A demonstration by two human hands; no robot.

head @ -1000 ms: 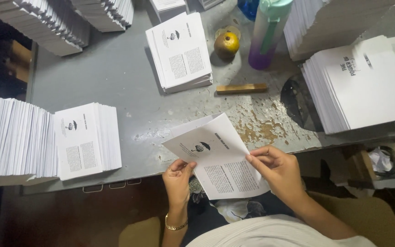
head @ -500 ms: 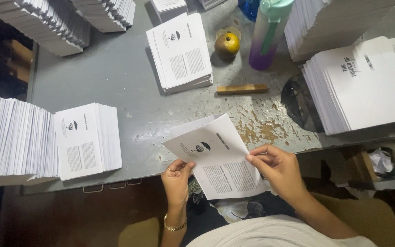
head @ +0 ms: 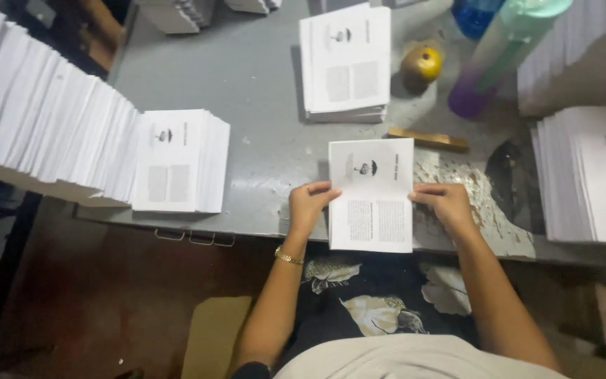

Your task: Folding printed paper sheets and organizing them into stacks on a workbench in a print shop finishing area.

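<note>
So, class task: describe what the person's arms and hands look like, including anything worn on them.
Both forearms are bare, with no sleeves showing below the elbow and no gloves. The left hand has a thin gold bracelet at the wrist. The right hand and its wrist carry nothing; no rings can be made out.

One camera, worn on the head, looking almost straight down.

From where I stand there is a single view, so nothing is shared with another. It sits above the seated person and faces down past their lap onto the near edge of the grey table (head: 261,77). It is close: the left hand (head: 308,205) and right hand (head: 447,203) lie just below the middle of the frame, the forearms run out at the bottom, and the paper stacks (head: 50,133) at both sides are cut off by the frame edges.
</note>
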